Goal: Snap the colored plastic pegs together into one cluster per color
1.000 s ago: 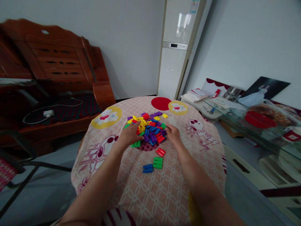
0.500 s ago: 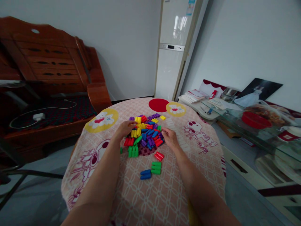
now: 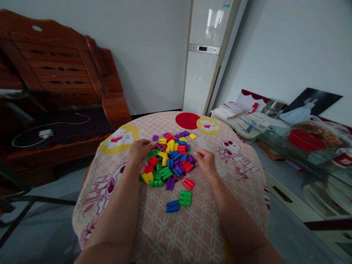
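A pile of small plastic building pieces in red, yellow, green, blue and purple lies on the cloth-covered table. At its left edge is my left hand, with loosely bent fingers and nothing visible in them. My right hand rests beside the pile's right side, close to a purple piece; its fingers are partly curled and appear empty. Nearer to me, apart from the pile, lie a red piece, a green piece and a blue piece.
A wooden bench with a white charger stands to the left. Behind the table is a tall white cabinet-like appliance. On the right, a glass-topped stand carries papers, a red bowl and a photo.
Pieces on the pile's left side have been shifted and spread, with yellow, green and purple ones now nearer the front. Both hands have drawn slightly outward from the pile. The view has tilted a little.
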Motion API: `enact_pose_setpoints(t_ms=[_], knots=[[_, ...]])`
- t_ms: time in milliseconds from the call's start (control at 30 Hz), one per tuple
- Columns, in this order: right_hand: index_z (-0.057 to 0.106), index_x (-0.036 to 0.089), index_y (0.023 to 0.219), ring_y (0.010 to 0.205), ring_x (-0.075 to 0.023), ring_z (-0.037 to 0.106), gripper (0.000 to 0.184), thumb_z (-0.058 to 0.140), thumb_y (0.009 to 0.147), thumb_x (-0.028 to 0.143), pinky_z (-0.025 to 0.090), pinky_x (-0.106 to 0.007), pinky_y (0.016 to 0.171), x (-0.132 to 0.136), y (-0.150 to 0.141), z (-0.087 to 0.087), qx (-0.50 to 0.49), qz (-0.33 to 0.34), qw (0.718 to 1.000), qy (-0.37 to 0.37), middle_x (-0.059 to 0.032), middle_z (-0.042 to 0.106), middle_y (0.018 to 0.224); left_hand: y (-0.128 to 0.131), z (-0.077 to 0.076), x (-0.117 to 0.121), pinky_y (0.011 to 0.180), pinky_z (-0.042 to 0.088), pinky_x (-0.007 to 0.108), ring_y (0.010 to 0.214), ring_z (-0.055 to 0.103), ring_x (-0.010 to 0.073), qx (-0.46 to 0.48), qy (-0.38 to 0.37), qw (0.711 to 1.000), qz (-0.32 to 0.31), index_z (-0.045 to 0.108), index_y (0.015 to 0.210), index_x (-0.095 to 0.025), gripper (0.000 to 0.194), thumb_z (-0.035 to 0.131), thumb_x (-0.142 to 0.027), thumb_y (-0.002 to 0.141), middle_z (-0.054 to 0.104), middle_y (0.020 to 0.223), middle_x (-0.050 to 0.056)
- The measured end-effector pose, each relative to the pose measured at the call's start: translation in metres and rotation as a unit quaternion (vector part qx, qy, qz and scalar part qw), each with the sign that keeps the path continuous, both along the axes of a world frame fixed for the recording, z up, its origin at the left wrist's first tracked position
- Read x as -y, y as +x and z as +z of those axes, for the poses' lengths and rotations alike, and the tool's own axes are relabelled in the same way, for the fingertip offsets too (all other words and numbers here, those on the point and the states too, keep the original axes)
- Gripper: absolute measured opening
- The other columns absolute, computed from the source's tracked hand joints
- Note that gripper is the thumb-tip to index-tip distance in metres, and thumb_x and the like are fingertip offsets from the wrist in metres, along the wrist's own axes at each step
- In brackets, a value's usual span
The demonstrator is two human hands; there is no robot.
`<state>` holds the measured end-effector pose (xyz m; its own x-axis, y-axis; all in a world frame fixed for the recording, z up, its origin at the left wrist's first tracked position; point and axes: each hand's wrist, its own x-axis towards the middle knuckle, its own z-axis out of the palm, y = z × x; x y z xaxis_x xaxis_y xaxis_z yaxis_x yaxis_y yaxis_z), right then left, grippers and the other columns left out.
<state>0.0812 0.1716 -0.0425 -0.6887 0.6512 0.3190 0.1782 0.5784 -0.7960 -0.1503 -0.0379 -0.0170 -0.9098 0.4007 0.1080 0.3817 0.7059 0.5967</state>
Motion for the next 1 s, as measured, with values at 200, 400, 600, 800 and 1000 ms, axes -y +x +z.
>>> enact_pose_setpoints(t_ms=[200,400,600,800,1000], knots=[[0.072,0.015,0.110,0.081,-0.0214,0.067,0.038,0.059,0.081,0.037,0.053,-0.031,0.074,0.013,-0.007,0.000,0.045,0.092,0.991,-0.082,-0.0066,0.074,0.087,0.001,-0.006,0.000,0.076,0.048,0.029,0.093,0.068,0.0260,-0.015,-0.072,0.997,-0.007,0.077,0.103,-0.018,0.036,0.054,-0.038,0.083,0.076,0.100,0.011],[0.047,0.020,0.145,0.120,-0.0232,0.061,0.062,0.055,0.086,0.039,0.050,-0.037,0.097,0.033,-0.018,-0.002,-0.048,0.278,0.941,-0.186,-0.0107,0.062,0.134,0.004,-0.004,-0.003,0.074,0.047,0.026,0.090,0.068,0.0229,0.016,-0.032,0.999,-0.041,0.077,0.104,-0.019,0.037,0.054,-0.039,0.083,0.077,0.098,0.007],[0.070,0.018,0.116,0.096,-0.0226,0.070,0.037,0.057,0.085,0.033,0.055,-0.037,0.086,0.020,-0.011,-0.007,-0.025,0.182,0.974,-0.133,-0.0107,0.074,0.111,0.009,-0.005,-0.010,0.078,0.048,0.026,0.093,0.068,0.0229,0.020,-0.005,0.998,-0.062,0.076,0.109,-0.019,0.036,0.055,-0.035,0.084,0.077,0.103,0.007],[0.073,0.016,0.110,0.081,-0.0181,0.066,0.035,0.071,0.076,0.023,0.052,-0.029,0.074,0.027,-0.010,0.003,0.089,0.177,0.980,0.012,-0.0067,0.072,0.093,0.011,-0.010,-0.013,0.076,0.048,0.025,0.093,0.069,0.0229,0.007,-0.004,0.999,-0.039,0.077,0.105,-0.019,0.033,0.057,-0.032,0.082,0.077,0.101,0.008],[0.074,0.020,0.092,0.076,-0.0157,0.060,0.020,0.076,0.071,0.021,0.045,-0.027,0.070,0.039,-0.008,0.013,0.155,0.190,0.962,0.121,-0.0020,0.067,0.086,0.009,-0.013,-0.013,0.074,0.047,0.026,0.092,0.069,0.0235,0.010,-0.016,1.000,-0.021,0.077,0.107,-0.019,0.035,0.055,-0.034,0.083,0.077,0.101,0.008]])
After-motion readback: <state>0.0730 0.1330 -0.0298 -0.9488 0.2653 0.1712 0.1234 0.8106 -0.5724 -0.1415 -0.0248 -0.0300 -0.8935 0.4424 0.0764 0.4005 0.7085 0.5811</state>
